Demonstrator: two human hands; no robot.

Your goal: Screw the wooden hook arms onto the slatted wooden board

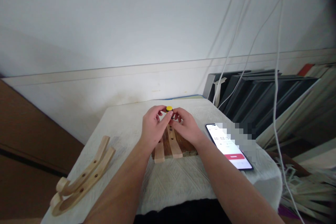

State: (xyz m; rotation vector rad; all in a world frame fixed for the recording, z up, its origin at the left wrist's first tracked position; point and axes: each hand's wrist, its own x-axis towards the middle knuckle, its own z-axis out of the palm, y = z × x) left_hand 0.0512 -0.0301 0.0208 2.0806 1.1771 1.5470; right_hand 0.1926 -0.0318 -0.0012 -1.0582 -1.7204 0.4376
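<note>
The left hand's (152,124) grip is narrow, closed on a yellow-capped black handle (169,108); the right hand's (187,124) grip curls at its other side, and I cannot tell whether it holds too. The handle is above the brown wooden board (187,147), where two smooth, pale wooden strips (175,148) lie. Left of the board are two curved wooden hooks (89,183) with round holes; right, a lit phone (224,147). Rumpled white cloth (178,178) spreads beneath the board. Dark panels (252,94) lean beyond it, crossed by white cords (275,112).
</note>
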